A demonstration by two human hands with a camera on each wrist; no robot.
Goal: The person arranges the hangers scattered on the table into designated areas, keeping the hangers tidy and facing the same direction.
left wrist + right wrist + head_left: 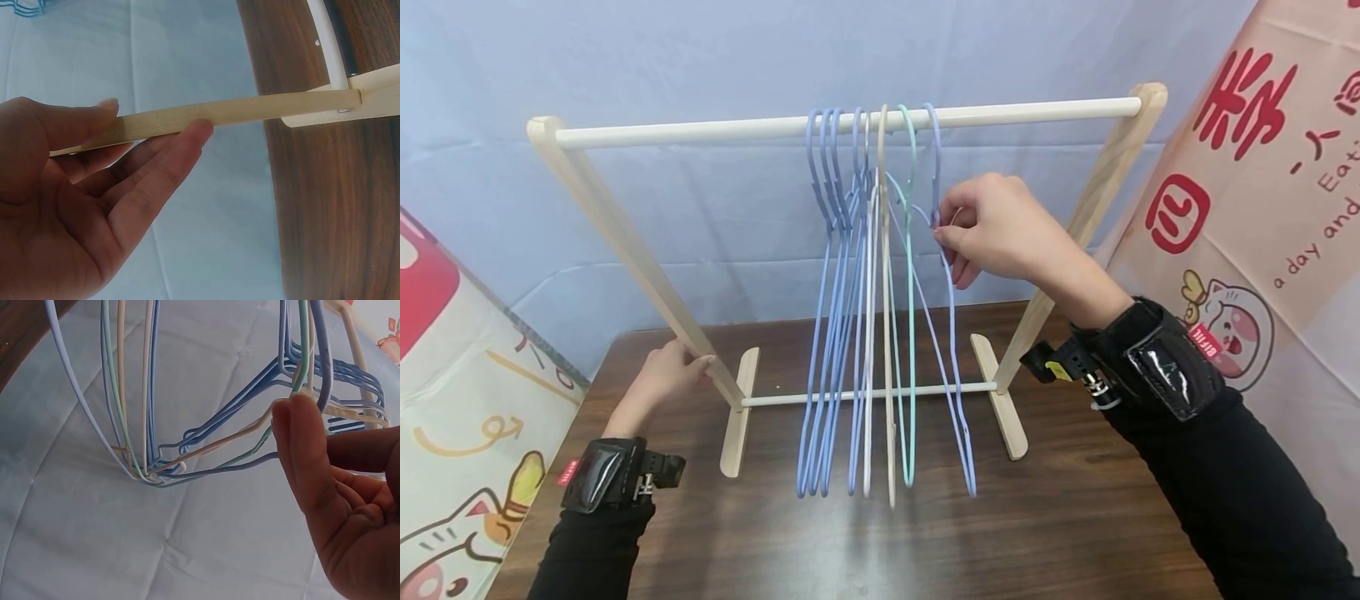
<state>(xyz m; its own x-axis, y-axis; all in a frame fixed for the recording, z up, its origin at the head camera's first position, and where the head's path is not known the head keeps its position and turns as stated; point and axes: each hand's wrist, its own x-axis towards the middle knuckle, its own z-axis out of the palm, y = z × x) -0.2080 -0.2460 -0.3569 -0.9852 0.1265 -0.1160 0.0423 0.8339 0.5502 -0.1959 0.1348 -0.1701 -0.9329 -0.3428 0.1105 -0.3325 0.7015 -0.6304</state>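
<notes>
My right hand point(1000, 225) pinches the rightmost blue hanger point(952, 325) at its neck, just under the hook. That hanger's hook is over the rack's white top rail point(700, 130). Left of it on the rail hang a mint green hanger point(912, 350), a beige hanger point(888, 358), a white hanger point(869, 367) and several more blue hangers point(820, 333). My left hand point(662, 379) holds the rack's left wooden post point(250, 107) low down, thumb on one side and fingers on the other. In the right wrist view, the fingers partly hide the hanger's neck.
The rack stands on a dark wooden table point(1000, 533) on two flat wooden feet point(741, 417), joined by a thin white lower bar point(782, 398). A pale blue cloth point(700, 58) hangs behind. Printed cloths flank the table, the right one point(1247, 225) close to the rack.
</notes>
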